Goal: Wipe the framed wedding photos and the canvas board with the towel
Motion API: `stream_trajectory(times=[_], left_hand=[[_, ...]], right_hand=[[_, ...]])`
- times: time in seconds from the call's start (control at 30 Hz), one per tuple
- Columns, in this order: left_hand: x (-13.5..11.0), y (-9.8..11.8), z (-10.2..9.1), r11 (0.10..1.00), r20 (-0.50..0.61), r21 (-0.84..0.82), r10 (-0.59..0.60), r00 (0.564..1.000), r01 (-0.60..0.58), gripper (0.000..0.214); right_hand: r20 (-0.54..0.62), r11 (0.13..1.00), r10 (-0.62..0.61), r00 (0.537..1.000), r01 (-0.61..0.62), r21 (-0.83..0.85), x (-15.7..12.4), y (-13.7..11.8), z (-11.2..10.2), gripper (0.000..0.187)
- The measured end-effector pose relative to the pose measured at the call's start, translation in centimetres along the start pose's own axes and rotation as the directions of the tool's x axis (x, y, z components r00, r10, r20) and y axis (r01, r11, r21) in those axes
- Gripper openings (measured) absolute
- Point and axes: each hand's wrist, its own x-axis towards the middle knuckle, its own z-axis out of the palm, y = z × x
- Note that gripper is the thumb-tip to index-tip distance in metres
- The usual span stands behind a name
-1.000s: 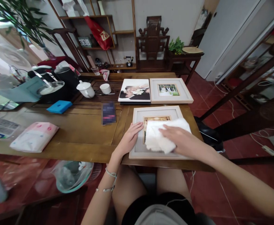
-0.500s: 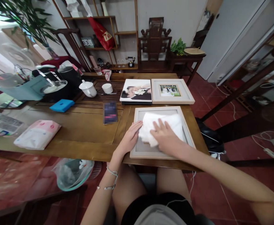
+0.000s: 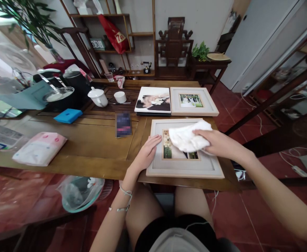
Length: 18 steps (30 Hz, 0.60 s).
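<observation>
A pale wooden picture frame [image 3: 182, 168] lies flat at the near right edge of the wooden table [image 3: 90, 147]. My left hand [image 3: 146, 153] rests flat on the frame's left border, fingers stretched out. My right hand [image 3: 216, 141] presses a bunched white cloth [image 3: 186, 139] against the glass over the upper right part of the photo. The cloth hides part of the picture.
Behind the frame lie a second framed photo [image 3: 194, 101] and a photo book [image 3: 153, 100]. A card [image 3: 123, 124], blue sponge [image 3: 68, 115], pink tissue pack [image 3: 39, 148], white teapot [image 3: 98, 97], cup [image 3: 120, 97] and black kettles [image 3: 76, 82] stand on the left. A bin [image 3: 79, 192] sits under the table.
My right hand has slid the cloth from the frame's middle left up to its upper right, uncovering the photo. My left hand has stayed on the left border.
</observation>
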Motion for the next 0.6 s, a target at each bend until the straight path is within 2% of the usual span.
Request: stream_trajectory(times=[0.13, 0.23, 0.3, 0.43, 0.5, 0.6], left_hand=[[-0.1, -0.2, 0.0, 0.999, -0.012, -0.006, 0.032, 0.999, -0.033, 0.042], [-0.1, -0.4, 0.1, 0.999, -0.008, -0.004, 0.051, 0.999, -0.051, 0.042], [-0.1, -0.4, 0.0, 0.999, -0.005, 0.006, 0.043, 0.999, -0.043, 0.042], [0.1, 0.1, -0.1, 1.0, -0.017, 0.029, 0.013, 1.0, -0.013, 0.039], [0.3, 0.3, -0.1, 0.999, -0.004, 0.033, 0.023, 1.0, -0.022, 0.04], [0.3, 0.4, -0.1, 0.999, 0.0, 0.033, 0.042, 0.999, -0.042, 0.041]], right_hand=[[-0.225, 0.994, -0.063, 0.972, 0.042, -0.097, 4.8, -0.4, 1.1, 0.053], [-0.274, 0.989, -0.144, 0.951, 0.133, -0.058, 8.0, -2.5, 1.8, 0.051], [-0.224, 0.972, -0.233, 0.946, 0.23, -0.042, 9.8, -4.1, 2.3, 0.047], [-0.036, 0.915, -0.4, 0.916, 0.396, -0.083, 11.7, -5.9, 3.3, 0.044], [0.02, 0.908, -0.405, 0.914, 0.404, -0.11, 11.4, -5.7, 3.5, 0.046], [0.063, 0.917, -0.351, 0.934, 0.356, -0.179, 9.4, -4.5, 2.8, 0.05]])
